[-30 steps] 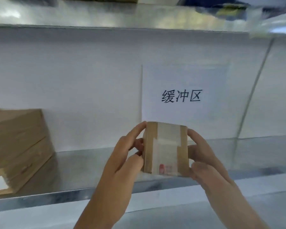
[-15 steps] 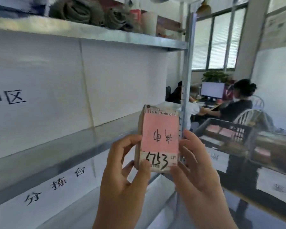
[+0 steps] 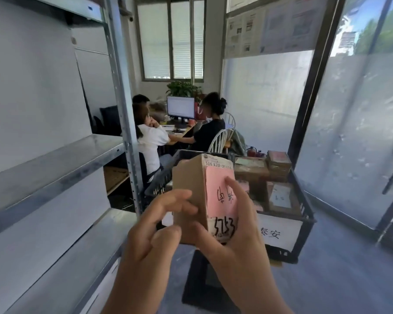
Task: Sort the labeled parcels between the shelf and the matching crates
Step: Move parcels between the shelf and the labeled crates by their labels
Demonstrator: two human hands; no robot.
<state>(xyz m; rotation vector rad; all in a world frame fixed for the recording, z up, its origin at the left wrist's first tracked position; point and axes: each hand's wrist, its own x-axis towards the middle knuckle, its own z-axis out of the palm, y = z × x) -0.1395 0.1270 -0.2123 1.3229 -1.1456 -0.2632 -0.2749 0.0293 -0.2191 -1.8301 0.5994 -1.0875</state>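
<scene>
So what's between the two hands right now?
In the head view, the cardboard parcel with the pink label: left hand grips its brown side, right hand its labelled face.

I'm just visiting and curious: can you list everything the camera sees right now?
Held parcel: one, brown cardboard with pink handwritten label, centre, in both hands.
Crate: one, black, right of centre, white sign on its front.
Parcels in crate: several, brown, inside it.
Shelf: one, grey metal, left.
Monitor: one, lit, on the far desk.
Seated people: three, at the desk.
Potted plant: one, green, under the window.
Left hand: grips the parcel's left side.
Right hand: grips its labelled side.
</scene>
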